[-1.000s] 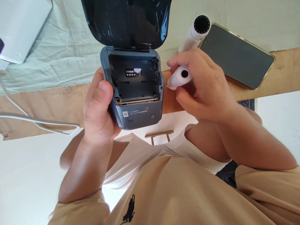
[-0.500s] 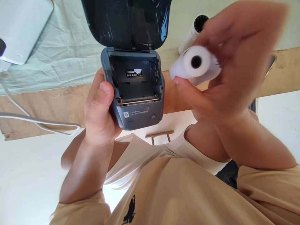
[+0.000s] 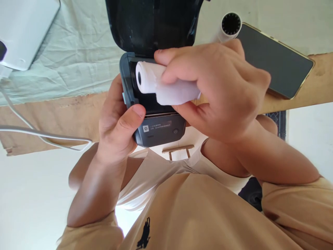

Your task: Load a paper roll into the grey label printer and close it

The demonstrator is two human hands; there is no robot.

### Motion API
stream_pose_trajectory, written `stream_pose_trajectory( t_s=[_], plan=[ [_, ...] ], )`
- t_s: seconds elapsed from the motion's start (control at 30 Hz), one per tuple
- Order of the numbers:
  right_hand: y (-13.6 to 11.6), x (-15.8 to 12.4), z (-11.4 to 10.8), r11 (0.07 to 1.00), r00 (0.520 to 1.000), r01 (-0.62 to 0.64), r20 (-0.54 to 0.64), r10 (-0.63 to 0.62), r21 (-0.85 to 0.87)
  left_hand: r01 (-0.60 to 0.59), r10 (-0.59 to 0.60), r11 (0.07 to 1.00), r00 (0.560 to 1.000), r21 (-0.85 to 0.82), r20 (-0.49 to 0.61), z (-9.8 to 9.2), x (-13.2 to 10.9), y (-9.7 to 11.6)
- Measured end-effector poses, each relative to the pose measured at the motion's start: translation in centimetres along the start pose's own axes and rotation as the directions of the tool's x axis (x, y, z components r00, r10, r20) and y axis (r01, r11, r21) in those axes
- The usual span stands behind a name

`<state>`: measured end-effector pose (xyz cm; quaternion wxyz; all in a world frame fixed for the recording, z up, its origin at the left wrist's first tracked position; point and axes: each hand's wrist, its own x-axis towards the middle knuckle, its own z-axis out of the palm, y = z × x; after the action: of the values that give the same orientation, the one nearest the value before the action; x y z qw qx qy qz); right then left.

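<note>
My left hand (image 3: 117, 121) is wrapped round the left side of a dark grey label printer (image 3: 161, 133), thumb on its front edge. The printer's black lid (image 3: 153, 26) stands raised at the back, and its paper bay (image 3: 145, 104) lies exposed. With fingers and thumb closed, my right hand (image 3: 221, 86) grips a white paper roll (image 3: 153, 74) with a dark hollow core. The roll's left end is over the bay, slightly tilted; its right end is hidden by my fingers. A loose flap of paper hangs from the roll's front.
Behind my right hand is a white cylinder (image 3: 222, 36) with a black ribbed end. A dark phone (image 3: 275, 62) lies to the right near the wooden table edge (image 3: 52, 121). On the left are a white device (image 3: 26, 31) and a white cable (image 3: 52, 133).
My right hand has carried the paper roll left from beside the printer to over its bay, turning it sideways. The printer has shifted slightly right. The phone now shows more fully.
</note>
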<state>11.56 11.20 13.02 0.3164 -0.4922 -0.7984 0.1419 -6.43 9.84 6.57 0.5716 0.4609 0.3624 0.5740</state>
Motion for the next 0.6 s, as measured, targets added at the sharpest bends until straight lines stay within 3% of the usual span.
stream_pose_trajectory(
  t_s=[0.07, 0.27, 0.37, 0.47, 0.57, 0.6],
  plan=[
    [0.7, 0.0, 0.2, 0.986, 0.983, 0.149, -0.093, -0.156, -0.080, 0.018, -0.019, 1.000, 1.000, -0.019, -0.004, 0.1, -0.1, 0.1],
    [2.1, -0.6, 0.2, 0.956, 0.951, 0.292, -0.096, -0.293, -0.023, 0.045, -0.045, 0.998, 0.999, -0.040, 0.000, 0.4, 0.0, 0.6],
    [2.3, -1.0, 0.2, 0.930, 0.930, 0.363, -0.081, -0.359, 0.048, -0.040, 0.042, 0.999, 0.995, -0.025, 0.087, -0.4, 0.5, -0.2],
    [2.7, -1.2, -0.1, 0.919, 0.924, 0.381, -0.031, -0.380, 0.104, -0.159, 0.154, 0.987, 0.975, 0.017, 0.162, -1.1, 0.7, -0.9],
    [3.3, -1.0, -1.0, 0.934, 0.928, 0.345, -0.179, -0.325, 0.094, -0.135, 0.129, 0.990, 0.983, 0.036, 0.127, -1.1, 0.6, -0.7],
    [3.4, -0.8, -1.3, 0.959, 0.955, 0.266, -0.161, -0.248, 0.100, -0.126, 0.120, 0.991, 0.986, 0.041, 0.116, -1.0, 0.6, -0.6]
  ],
)
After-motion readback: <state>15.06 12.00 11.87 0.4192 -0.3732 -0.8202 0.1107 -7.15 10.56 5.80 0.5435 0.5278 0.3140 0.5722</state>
